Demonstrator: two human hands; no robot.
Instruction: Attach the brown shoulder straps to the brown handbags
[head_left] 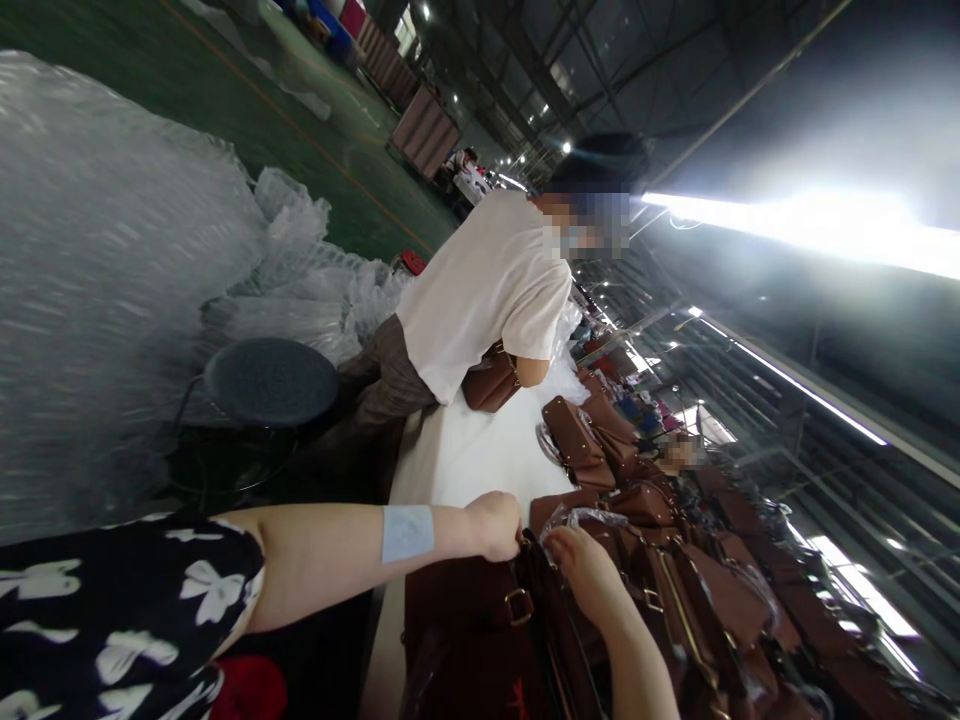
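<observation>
A dark brown handbag with a gold buckle lies at the near end of the white table. My left hand is closed at the far end of its top edge, its fingertips on the bag. Just to the right, my right hand bends its fingers onto the other side of the bag's top, close to a strip of clear plastic wrap. The fingertips of both hands are partly hidden. The whole view is tilted.
More brown handbags crowd the right side of the white table. A co-worker in a white shirt leans over another brown bag. A round stool and heaped clear plastic packaging stand on the left.
</observation>
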